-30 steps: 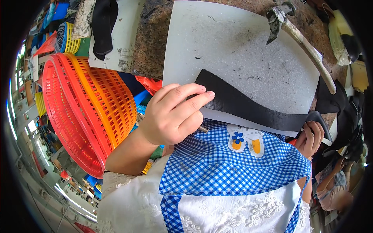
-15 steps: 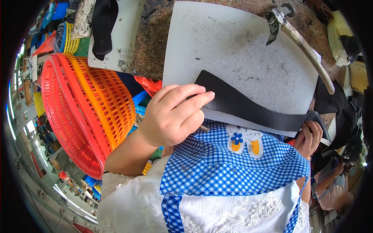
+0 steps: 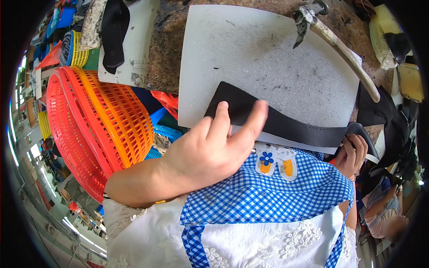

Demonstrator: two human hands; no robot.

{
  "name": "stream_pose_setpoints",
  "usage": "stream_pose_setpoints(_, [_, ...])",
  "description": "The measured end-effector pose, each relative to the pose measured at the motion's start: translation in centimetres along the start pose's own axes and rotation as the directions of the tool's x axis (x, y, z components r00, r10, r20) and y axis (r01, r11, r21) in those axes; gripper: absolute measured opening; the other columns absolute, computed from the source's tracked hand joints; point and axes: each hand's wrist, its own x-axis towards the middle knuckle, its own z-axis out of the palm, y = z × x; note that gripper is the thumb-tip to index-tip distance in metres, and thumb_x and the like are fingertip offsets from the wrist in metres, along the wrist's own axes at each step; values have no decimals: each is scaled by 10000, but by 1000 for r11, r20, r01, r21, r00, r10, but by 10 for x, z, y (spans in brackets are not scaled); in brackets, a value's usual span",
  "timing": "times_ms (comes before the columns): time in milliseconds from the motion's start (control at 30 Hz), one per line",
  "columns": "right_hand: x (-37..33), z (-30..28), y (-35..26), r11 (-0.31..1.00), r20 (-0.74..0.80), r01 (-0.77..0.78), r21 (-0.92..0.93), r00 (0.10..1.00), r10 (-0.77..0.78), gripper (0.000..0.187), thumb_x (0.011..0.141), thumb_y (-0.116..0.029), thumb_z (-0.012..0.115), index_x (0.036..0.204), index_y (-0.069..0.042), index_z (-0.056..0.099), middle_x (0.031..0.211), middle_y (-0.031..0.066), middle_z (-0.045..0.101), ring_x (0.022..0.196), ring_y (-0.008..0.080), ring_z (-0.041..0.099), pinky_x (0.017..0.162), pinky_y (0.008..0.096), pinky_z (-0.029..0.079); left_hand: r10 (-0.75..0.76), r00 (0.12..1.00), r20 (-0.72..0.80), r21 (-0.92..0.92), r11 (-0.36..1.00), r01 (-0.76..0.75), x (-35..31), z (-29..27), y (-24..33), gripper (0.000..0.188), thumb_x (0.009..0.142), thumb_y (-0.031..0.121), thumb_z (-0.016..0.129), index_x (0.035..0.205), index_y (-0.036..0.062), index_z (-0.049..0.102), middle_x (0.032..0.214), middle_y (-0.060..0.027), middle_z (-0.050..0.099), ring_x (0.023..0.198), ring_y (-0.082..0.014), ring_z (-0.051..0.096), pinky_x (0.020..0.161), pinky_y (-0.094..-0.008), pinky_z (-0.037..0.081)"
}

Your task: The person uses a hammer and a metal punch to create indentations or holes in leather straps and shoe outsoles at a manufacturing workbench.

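A curved black leather strip (image 3: 286,123) lies along the near edge of a white cutting board (image 3: 241,49), its broad end to the left. My left hand (image 3: 208,152) is over that broad end, index and middle fingers stretched, the index blurred. The end of a thin metal rod (image 3: 254,150) pokes out beside this hand; the rest is hidden under the palm. At the strip's narrow right end my right hand (image 3: 353,154) has its fingers curled round the leather at the board's corner. My right thumb is hidden.
A hammer (image 3: 346,49) with a pale curved handle rests on the board's far right. Red and orange plastic baskets (image 3: 100,129) stand at the left. Another black piece (image 3: 115,35) lies on a white board, far left. Black scraps (image 3: 393,120) heap up at the right.
My left hand has moved right and nearer to me, its index and middle fingers now spread apart. The metal rod's end has shifted right with it. My right hand stays at the strip's end.
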Motion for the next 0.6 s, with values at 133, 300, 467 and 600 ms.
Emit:
stream_pose_setpoints(133, [2, 0, -2, 1000, 18, -4, -4, 1000, 4, 235, 736, 85, 630, 950, -12, 644, 997, 140, 630, 950, 336, 598, 811, 404, 488, 112, 988, 109, 176, 976, -130, 9, -2, 7, 96, 780, -13, 507, 736, 23, 584, 1360, -12, 539, 772, -304, 649, 464, -226, 430])
stream_pose_setpoints(300, [3, -2, -1, 999, 18, -8, 32, 1000, 7, 216, 733, 84, 625, 929, -6, 633, 984, 139, 627, 939, 330, 597, 815, 408, 483, 122, 977, 177, 149, 978, -149, 6, -5, 2, 86, 806, 37, 539, 744, 2, 587, 1297, -81, 580, 823, -313, 638, 496, -239, 462])
stream_pose_setpoints(467, [4, -2, 1, 999, 5, 25, 31, 1000, -25, 215, 724, 66, 618, 926, -4, 637, 965, 134, 628, 925, 327, 599, 803, 407, 487, 19, 994, 110, 55, 998, -25, -1, -8, -1, 185, 816, 38, 564, 653, 25, 478, 1154, -211, 623, 982, -280, 647, 642, -273, 530])
stream_pose_setpoints(600, [4, 0, 4, 999, -20, 38, 35, 999, -37, 204, 716, 38, 624, 914, -5, 648, 955, 126, 629, 909, 317, 603, 791, 401, 488, 28, 996, 84, 61, 998, -34, -2, -5, -2, 174, 818, 74, 554, 659, 13, 521, 1069, -220, 641, 948, -261, 652, 633, -244, 511])
